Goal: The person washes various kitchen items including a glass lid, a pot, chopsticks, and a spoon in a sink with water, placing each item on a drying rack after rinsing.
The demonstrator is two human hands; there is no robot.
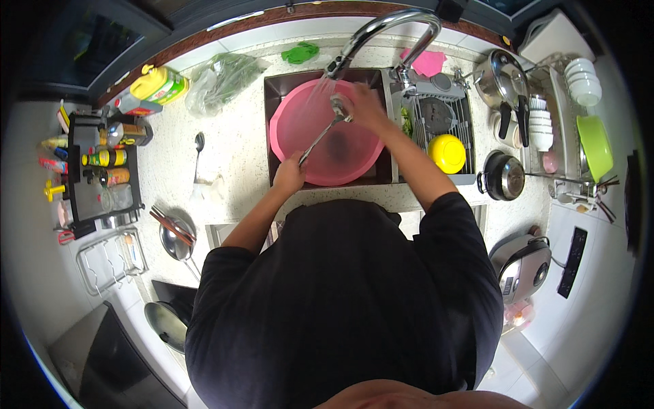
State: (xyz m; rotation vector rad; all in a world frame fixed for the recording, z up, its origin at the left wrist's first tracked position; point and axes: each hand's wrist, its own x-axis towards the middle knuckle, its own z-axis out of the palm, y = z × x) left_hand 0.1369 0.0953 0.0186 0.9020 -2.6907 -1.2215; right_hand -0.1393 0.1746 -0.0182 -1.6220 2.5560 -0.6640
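Note:
My left hand (291, 176) grips the handle end of a long metal utensil (321, 139) over the near left rim of a pink plastic basin (301, 122). At the utensil's far end, my right hand (367, 107), blurred, holds a small whitish-grey item (338, 105), perhaps a scrubber or a cloth. That item touches or covers the utensil's head, whose shape I cannot tell. The basin sits in a dark sink (273, 88). Water sprays down into it from a chrome faucet (378, 31), left of my right hand.
Right of the basin, a second sink holds a drying rack (462, 115) with a yellow bowl (447, 154). A pressure cooker (503, 82) and a small pot (503, 176) stand further right. Leftward lie a plastic bag of greens (222, 82), a spoon (199, 145) and a bottle shelf (76, 168).

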